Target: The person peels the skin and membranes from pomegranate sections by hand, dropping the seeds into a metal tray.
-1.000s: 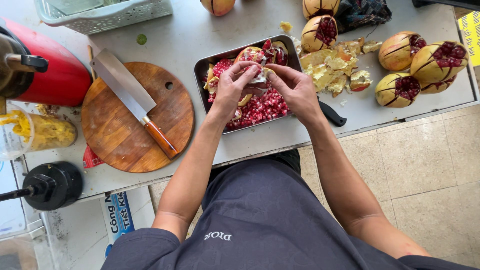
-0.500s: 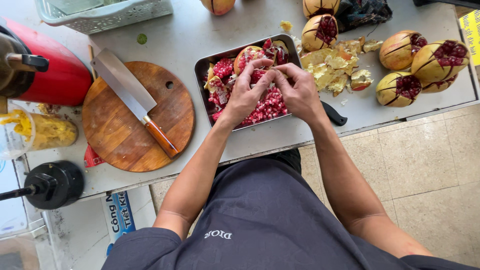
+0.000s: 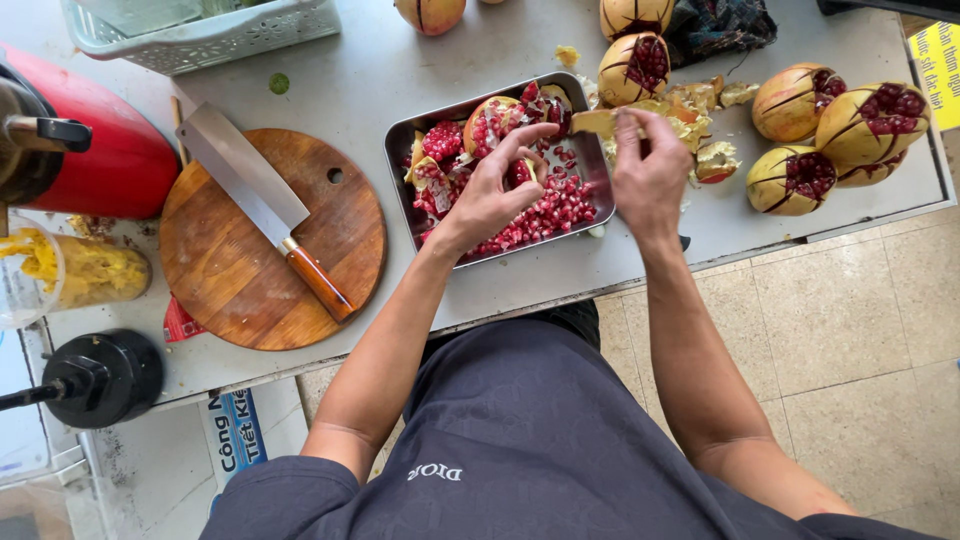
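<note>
Your desk carries the steel tray. At its twelve o'clock, your left hand cups the broken pomegranate: brittle rind, juicy slippery seeds, so support underneath. Your right hand pinches a light peel scrap at two o'clock.

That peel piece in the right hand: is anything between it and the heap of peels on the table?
Nothing visible blocks it. The right hand holds the peel piece at the metal tray's right edge, and the peel heap lies just beyond it on the table, with only open tabletop between them.
</note>
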